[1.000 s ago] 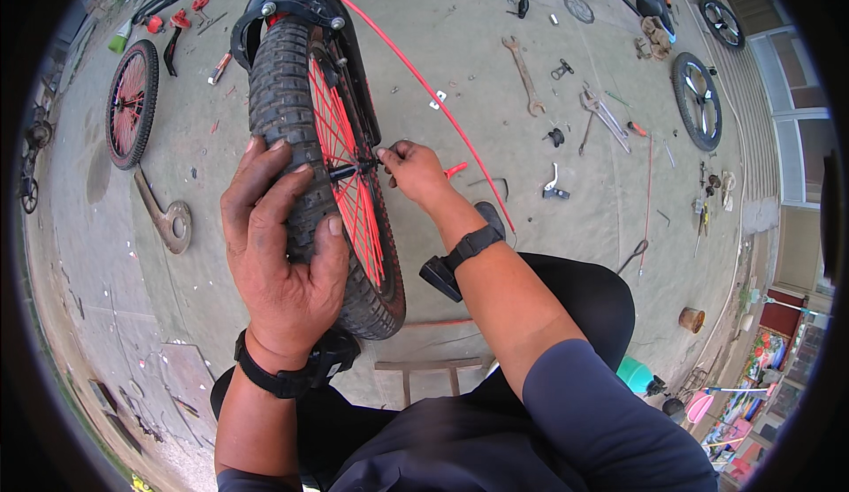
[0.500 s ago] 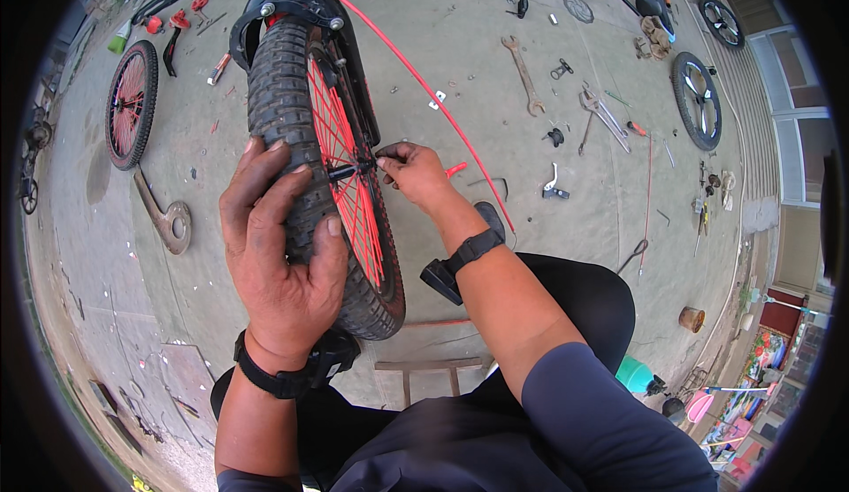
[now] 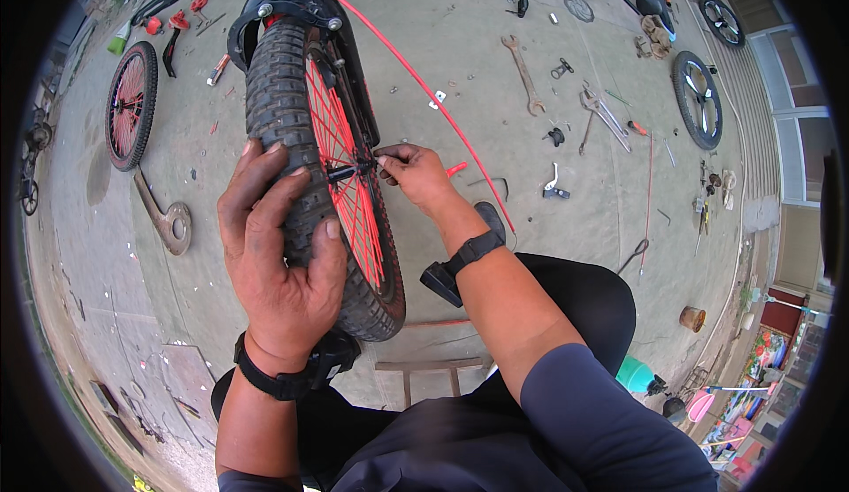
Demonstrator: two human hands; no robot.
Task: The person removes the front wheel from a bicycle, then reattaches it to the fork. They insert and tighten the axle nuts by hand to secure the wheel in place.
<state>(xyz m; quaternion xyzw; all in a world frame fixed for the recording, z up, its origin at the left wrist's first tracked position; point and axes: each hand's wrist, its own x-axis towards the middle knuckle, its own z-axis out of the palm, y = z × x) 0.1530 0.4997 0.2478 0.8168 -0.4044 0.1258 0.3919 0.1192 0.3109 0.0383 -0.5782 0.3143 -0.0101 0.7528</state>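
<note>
Far left I see spare wheel (image 3: 130, 105) flat on concrete floor (image 3: 495, 76), crank arm (image 3: 164, 218) near it. My left hand (image 3: 281, 253) clenched over knobby tyre (image 3: 283, 129) of upright bike wheel (image 3: 323, 174), centre frame, red spokes. My right hand (image 3: 416, 174) pinches at hub axle (image 3: 349, 172), fingertips closed on small part there. Red cable (image 3: 416, 76) runs past. Right: wrench (image 3: 523, 72), loose tools, black wheel (image 3: 699, 99).

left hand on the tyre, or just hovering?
Touching. The head view shows the left hand flat on the knobby black tyre, fingers wrapped over the tread, no gap.
</note>
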